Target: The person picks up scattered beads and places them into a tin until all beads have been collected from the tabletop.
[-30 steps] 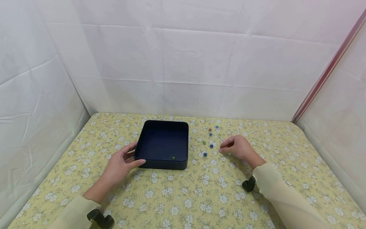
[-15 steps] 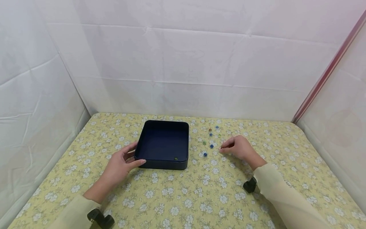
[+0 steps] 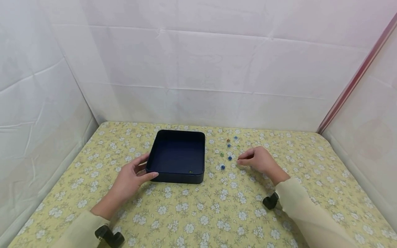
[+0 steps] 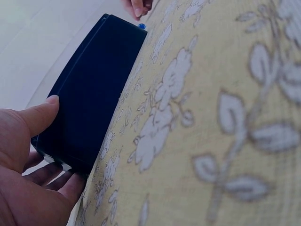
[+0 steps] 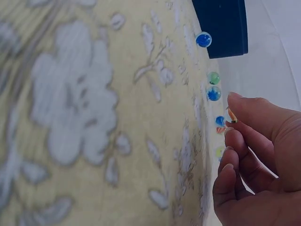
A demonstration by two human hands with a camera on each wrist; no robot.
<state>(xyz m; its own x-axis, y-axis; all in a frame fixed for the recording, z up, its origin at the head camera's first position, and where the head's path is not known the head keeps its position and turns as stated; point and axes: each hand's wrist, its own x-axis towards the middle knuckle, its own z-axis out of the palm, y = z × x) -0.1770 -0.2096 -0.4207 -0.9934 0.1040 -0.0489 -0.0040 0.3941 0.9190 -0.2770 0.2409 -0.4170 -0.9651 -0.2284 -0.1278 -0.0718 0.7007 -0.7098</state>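
My left hand (image 3: 129,177) grips the near left corner of a dark blue square box (image 3: 181,178). In the left wrist view its thumb lies at the box's rim and the other fingers curl under the side. Inside the box, by the near wall, sits a small yellowish-green marble (image 3: 190,172). To the box's right my right hand (image 3: 260,160) pinches a clear marble with an orange and dark swirl (image 5: 231,115) between thumb and index finger, close over the cloth. Just left of those fingertips lie a blue marble (image 3: 230,158) and a green marble (image 3: 222,154).
Another blue marble (image 3: 223,167) lies nearest the box's front right. Farther back are an orange marble (image 3: 228,140), a yellow-green marble (image 3: 238,147) and two more blue ones. A yellow floral cloth (image 3: 198,213) covers the table; white sheets (image 3: 198,69) hang behind and beside it.
The marble inside the box has rolled a little to the right along the near wall. My right hand has shifted very slightly left; the left hand and box stay put.
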